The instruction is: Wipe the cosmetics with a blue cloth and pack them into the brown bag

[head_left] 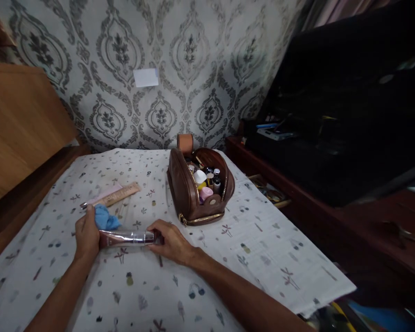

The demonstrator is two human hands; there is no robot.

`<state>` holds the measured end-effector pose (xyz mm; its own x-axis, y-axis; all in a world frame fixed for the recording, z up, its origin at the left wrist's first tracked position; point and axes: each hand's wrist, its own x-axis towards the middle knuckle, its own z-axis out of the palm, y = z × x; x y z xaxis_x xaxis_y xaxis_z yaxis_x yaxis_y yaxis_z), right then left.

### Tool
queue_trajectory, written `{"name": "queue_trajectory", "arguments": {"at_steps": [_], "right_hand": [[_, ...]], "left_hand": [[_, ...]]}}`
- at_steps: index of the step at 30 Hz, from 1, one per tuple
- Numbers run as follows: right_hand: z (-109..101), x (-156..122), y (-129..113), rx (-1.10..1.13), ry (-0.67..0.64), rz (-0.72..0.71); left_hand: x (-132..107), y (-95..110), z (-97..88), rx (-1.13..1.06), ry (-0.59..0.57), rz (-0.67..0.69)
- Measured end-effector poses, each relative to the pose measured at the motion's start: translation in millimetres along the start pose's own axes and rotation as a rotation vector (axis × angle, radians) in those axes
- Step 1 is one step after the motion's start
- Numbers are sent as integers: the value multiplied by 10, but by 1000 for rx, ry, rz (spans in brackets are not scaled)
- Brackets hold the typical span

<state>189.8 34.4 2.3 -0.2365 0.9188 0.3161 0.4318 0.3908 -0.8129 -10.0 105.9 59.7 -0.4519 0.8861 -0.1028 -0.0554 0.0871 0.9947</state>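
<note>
Between my hands lies a shiny brownish cosmetic tube (124,238), held level above the patterned cloth. My left hand (86,236) is closed around its left end and also has a crumpled blue cloth (105,217) by the thumb. The fingers of my right hand (171,242) are wrapped about the dark-capped right end. Just beyond the blue cloth rests a beige tube (119,194) on the table. A brown leather makeup bag (181,184) stands unzipped past my right hand, with several bottles and jars inside, among them a pink-lidded jar (206,193).
A white printed tablecloth (249,276) covers the table, whose edge runs along the right. Wooden furniture (24,124) borders the left. At right are a dark red cabinet (376,230) and a large black object (332,101). Patterned wallpaper (190,50) backs the table.
</note>
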Motion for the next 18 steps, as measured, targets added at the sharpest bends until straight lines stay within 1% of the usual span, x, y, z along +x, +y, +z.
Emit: {"name": "queue_trajectory", "arguments": {"at_steps": [4, 7, 9, 12, 14, 16, 17, 18], "right_hand": [[-28, 2, -35, -16, -31, -42], [-42, 2, -48, -20, -36, -39], [-46, -2, -53, -21, -36, -36], [-50, -12, -61, -19, -39, -46], [-51, -16, -67, -11, -33, -44], [-51, -17, -74, 9, -22, -36], [-51, -16, -79, 21, -16, -31], [-53, -15, -86, 34, -9, -28]], "left_hand": [[-127, 174, 49, 81, 98, -40], [-139, 230, 45, 178, 177, -23], [-133, 241, 45, 169, 202, -44], [-127, 232, 54, 62, 195, -97], [-107, 200, 50, 12, 179, -94], [-57, 145, 26, 11, 183, -94], [-21, 111, 6, 23, 185, -81], [20, 78, -16, 66, 156, -25]]}}
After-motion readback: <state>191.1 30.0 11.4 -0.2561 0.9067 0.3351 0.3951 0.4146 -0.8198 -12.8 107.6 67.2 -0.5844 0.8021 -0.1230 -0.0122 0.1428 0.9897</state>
